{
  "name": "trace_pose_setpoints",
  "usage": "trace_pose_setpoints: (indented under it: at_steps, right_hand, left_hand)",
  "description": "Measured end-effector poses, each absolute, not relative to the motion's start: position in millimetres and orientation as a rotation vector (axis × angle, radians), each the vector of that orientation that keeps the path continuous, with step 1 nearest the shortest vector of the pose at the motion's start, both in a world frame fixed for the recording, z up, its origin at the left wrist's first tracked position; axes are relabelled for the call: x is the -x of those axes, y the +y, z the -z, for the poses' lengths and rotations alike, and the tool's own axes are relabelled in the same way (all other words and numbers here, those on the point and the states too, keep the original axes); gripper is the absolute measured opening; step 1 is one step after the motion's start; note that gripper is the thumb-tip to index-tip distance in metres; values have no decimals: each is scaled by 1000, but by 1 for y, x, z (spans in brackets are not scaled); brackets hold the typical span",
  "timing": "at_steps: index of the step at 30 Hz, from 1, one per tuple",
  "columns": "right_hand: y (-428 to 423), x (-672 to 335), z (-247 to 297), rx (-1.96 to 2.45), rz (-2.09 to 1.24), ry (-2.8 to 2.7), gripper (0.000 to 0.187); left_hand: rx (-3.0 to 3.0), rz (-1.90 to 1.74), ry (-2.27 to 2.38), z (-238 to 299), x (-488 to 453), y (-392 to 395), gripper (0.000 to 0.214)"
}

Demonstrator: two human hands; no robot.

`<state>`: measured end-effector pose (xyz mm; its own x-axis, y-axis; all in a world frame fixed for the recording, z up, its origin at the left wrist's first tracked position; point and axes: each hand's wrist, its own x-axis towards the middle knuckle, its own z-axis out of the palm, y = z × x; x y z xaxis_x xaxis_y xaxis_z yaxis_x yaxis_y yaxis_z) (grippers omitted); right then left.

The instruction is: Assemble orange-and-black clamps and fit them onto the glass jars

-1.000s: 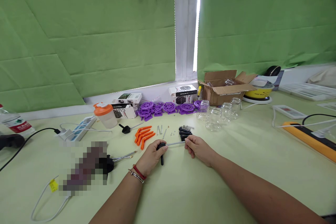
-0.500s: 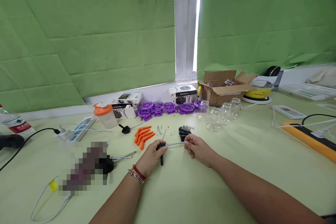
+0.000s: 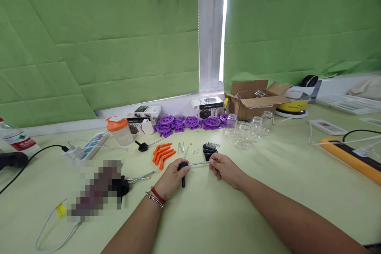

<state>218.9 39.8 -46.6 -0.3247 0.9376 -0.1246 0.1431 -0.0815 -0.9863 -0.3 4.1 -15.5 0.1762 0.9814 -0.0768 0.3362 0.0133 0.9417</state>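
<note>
Left hand (image 3: 174, 172) held a bent black plastic handle (image 3: 183, 179), right hand (image 3: 222, 166) pinched its thin silver metal rod (image 3: 197, 163), purple plastic wheels (image 3: 192, 122) lay at twelve o'clock.

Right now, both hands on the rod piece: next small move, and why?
Probably ease the right hand slightly outward to bare the far end of the metal rod. That hand covers this end, so its state can't be checked. The left hand has its grip on the black handle at the other end, so the rod should likely stay supported.
</note>
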Motion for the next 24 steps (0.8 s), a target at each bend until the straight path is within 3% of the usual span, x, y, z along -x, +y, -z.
trace_pose_setpoints:
  at_steps: [24]
  right_hand:
    - [43,-219,50,1209,-1486,-1532,27]
  left_hand:
    - [-1472,-842,1332,13,-1,2,42]
